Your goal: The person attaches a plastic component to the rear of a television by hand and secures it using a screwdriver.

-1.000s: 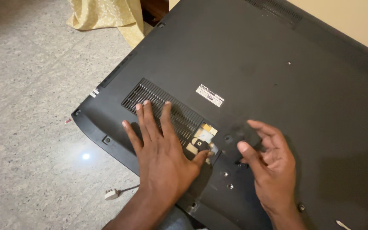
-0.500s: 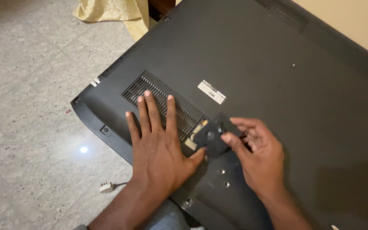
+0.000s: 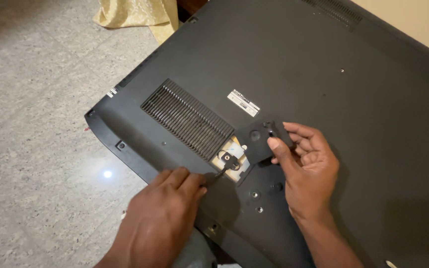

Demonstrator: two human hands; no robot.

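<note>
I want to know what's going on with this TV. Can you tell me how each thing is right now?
TV: lying face down, back up.
Cover: lifted off, held by right hand.
Opening: uncovered, parts inside showing.
Cable: runs from the opening to left hand, which pinches it.
Vent: in place.
Cloth: crumpled on the floor.

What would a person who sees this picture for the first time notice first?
First, the large black television back panel, which lies face down over the grey stone floor and fills most of the view. Near its lower middle, the right hand holds a small black cover plate lifted beside an open compartment. The left hand pinches a thin black cable leading into it.
</note>
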